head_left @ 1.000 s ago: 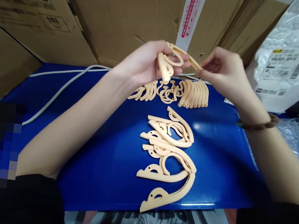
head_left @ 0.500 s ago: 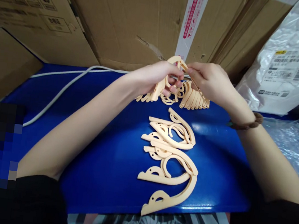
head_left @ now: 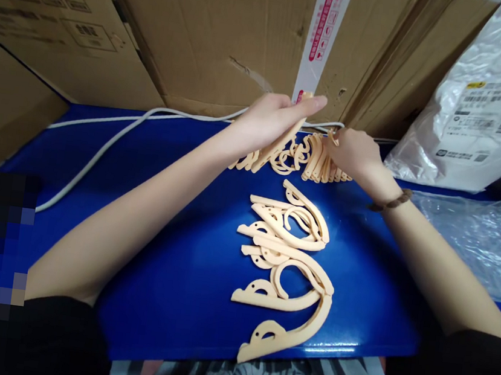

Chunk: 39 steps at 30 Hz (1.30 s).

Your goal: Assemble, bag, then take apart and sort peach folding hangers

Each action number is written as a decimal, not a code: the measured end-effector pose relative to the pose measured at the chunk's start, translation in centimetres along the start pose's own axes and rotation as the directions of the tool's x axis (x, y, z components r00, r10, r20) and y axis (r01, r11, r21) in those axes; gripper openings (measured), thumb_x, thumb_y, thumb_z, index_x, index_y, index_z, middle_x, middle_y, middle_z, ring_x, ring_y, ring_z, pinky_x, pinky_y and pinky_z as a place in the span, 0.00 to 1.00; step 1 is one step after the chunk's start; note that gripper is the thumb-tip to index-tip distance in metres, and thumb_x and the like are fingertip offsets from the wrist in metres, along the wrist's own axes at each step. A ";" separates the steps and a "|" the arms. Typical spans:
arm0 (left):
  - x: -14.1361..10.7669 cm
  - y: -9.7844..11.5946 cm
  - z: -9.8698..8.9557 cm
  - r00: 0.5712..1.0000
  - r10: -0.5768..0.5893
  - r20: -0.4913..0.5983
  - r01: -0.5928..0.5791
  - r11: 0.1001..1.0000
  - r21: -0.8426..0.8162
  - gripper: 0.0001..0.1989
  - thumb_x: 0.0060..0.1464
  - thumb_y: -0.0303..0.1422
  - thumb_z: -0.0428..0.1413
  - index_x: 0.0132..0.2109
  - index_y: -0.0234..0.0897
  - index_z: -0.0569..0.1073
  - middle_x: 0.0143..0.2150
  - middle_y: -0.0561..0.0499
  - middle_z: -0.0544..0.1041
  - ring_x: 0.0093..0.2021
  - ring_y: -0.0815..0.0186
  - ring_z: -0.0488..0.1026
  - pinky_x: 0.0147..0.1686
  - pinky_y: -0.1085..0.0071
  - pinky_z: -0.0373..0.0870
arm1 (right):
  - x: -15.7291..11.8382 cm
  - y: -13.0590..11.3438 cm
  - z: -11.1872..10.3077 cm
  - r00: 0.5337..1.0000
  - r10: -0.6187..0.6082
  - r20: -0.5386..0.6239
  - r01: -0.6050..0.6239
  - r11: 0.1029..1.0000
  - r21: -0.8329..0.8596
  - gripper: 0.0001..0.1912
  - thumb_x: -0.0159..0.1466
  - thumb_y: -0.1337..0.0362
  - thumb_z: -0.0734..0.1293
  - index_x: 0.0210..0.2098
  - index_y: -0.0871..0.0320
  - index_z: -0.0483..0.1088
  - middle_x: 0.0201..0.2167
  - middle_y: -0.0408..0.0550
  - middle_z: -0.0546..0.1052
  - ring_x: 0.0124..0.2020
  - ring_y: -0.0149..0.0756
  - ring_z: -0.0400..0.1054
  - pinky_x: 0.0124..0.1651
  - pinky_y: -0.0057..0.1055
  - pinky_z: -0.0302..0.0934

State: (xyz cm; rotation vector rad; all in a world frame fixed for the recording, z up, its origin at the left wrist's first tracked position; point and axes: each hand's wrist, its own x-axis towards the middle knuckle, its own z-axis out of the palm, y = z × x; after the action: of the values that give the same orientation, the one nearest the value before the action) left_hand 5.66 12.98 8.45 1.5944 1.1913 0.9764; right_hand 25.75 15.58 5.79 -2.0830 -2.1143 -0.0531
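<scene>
My left hand [head_left: 282, 115] is closed around a beige plastic hanger arm [head_left: 277, 149], with the thumb stretched along its upper end; the other fingers are mostly hidden behind it. Over the right-hand row of hanger arms [head_left: 312, 158], my right hand [head_left: 355, 152] is curled, its fingertips closed on a hanger arm [head_left: 333, 138] that shows only in part. Between the two rows lies a small heap of curved hanger hooks [head_left: 283, 162]. Nearer to me, several folding hangers [head_left: 291, 304] with hooks lie overlapping on the blue tabletop [head_left: 164, 298].
Cardboard boxes [head_left: 215, 31] stand along the back of the table. A white cable [head_left: 98, 160] runs over the left side. A white padded parcel [head_left: 468, 129] leans at the back right, with clear plastic wrap [head_left: 490, 241] in front of it.
My hands have moved apart. My right hand has gone down and right to the row of hanger arms, while my left hand has turned, keeping hold of its hanger arm.
</scene>
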 end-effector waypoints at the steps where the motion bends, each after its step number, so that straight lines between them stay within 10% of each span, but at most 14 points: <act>1: -0.2 0.3 0.1 0.998 0.006 -0.056 -0.003 0.998 0.059 0.28 0.64 0.50 0.58 0.23 0.39 0.61 0.23 0.54 0.58 0.30 0.66 0.67 0.32 0.71 0.61 | -0.2 -0.3 -0.3 0.999 -0.006 -0.037 0.006 1.000 0.018 0.20 0.71 0.55 0.62 0.44 0.65 0.79 0.41 0.68 0.81 0.47 0.58 0.76 0.51 0.54 0.67; 5: -0.6 1.0 0.4 0.988 -0.003 -0.152 0.002 1.000 -0.008 0.23 0.69 0.41 0.53 0.25 0.38 0.62 0.23 0.56 0.62 0.21 0.75 0.60 0.24 0.72 0.57 | -1.2 -2.0 -2.3 0.993 -0.102 -0.055 0.114 0.947 0.300 0.34 0.75 0.43 0.51 0.40 0.60 0.77 0.36 0.61 0.81 0.41 0.49 0.76 0.49 0.45 0.67; 7: -0.6 1.1 0.6 0.987 -0.044 -0.154 0.033 0.997 -0.074 0.19 0.72 0.38 0.47 0.30 0.39 0.63 0.25 0.55 0.66 0.20 0.73 0.63 0.22 0.72 0.59 | -1.8 -2.8 -3.2 0.959 -0.280 0.043 0.180 0.720 0.670 0.39 0.74 0.39 0.43 0.37 0.56 0.76 0.34 0.54 0.81 0.35 0.41 0.75 0.43 0.37 0.67; 10: -0.5 1.3 0.6 0.985 -0.040 -0.165 0.024 0.995 -0.095 0.18 0.73 0.36 0.42 0.31 0.40 0.62 0.27 0.55 0.65 0.22 0.71 0.66 0.23 0.71 0.62 | -2.2 -3.4 -3.8 0.922 -0.382 -0.055 0.226 0.421 0.879 0.25 0.72 0.43 0.58 0.31 0.54 0.73 0.31 0.46 0.78 0.31 0.34 0.71 0.36 0.30 0.64; 16: -0.4 1.3 -0.4 0.972 0.196 -0.129 -0.200 0.980 -0.018 0.21 0.68 0.35 0.49 0.24 0.40 0.59 0.23 0.53 0.58 0.24 0.71 0.58 0.27 0.69 0.56 | -1.4 -1.4 -4.9 0.918 -0.256 -0.302 0.396 0.602 0.693 0.09 0.67 0.55 0.68 0.34 0.52 0.73 0.28 0.44 0.74 0.29 0.36 0.66 0.36 0.35 0.63; 22: -1.0 -0.3 0.3 0.891 0.423 -0.163 -0.388 0.898 0.207 0.19 0.70 0.43 0.44 0.29 0.45 0.62 0.28 0.50 0.64 0.32 0.60 0.67 0.36 0.63 0.63 | -2.1 -1.1 -5.4 0.892 -0.319 -0.321 0.414 0.863 0.291 0.17 0.71 0.49 0.60 0.38 0.51 0.74 0.30 0.49 0.74 0.37 0.46 0.70 0.52 0.46 0.62; 26: -0.8 -2.7 1.3 0.875 0.454 -0.167 -0.404 0.876 0.261 0.18 0.72 0.44 0.41 0.39 0.47 0.70 0.32 0.50 0.70 0.36 0.59 0.72 0.44 0.64 0.65 | -2.0 -1.9 -4.9 0.954 -0.277 -0.115 0.251 0.529 0.810 0.17 0.70 0.50 0.61 0.29 0.51 0.69 0.18 0.41 0.61 0.18 0.33 0.53 0.26 0.33 0.54; 30: 0.5 -5.0 1.1 0.952 0.257 -0.165 -0.183 0.913 0.365 0.18 0.67 0.45 0.50 0.31 0.43 0.69 0.31 0.47 0.72 0.44 0.54 0.74 0.48 0.63 0.64 | -1.3 -1.6 -4.8 0.968 -0.237 -0.078 0.156 0.329 0.931 0.13 0.70 0.56 0.60 0.32 0.54 0.68 0.17 0.37 0.59 0.16 0.29 0.46 0.20 0.30 0.40; 34: 1.0 -5.0 0.5 0.960 0.205 -0.192 -0.131 0.932 0.339 0.18 0.59 0.51 0.59 0.34 0.40 0.73 0.43 0.41 0.76 0.55 0.49 0.71 0.50 0.64 0.65 | -1.0 -1.6 -4.5 0.974 -0.157 -0.165 0.198 0.228 0.953 0.09 0.72 0.61 0.57 0.37 0.53 0.65 0.27 0.40 0.69 0.21 0.29 0.61 0.23 0.27 0.54; 39: 0.4 -2.1 0.5 0.984 0.029 0.176 -0.002 0.989 -0.150 0.24 0.68 0.50 0.48 0.37 0.37 0.77 0.44 0.43 0.81 0.46 0.59 0.78 0.43 0.68 0.70 | -1.6 -2.2 -4.7 0.959 -0.096 -0.266 0.280 0.189 0.941 0.10 0.64 0.67 0.65 0.41 0.48 0.60 0.43 0.40 0.79 0.45 0.32 0.76 0.38 0.29 0.72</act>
State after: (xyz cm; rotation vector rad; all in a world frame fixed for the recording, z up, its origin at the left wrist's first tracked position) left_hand 5.63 13.61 6.37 1.5384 0.9624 0.8919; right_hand 24.05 13.30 10.40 -0.9323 -1.5009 0.8688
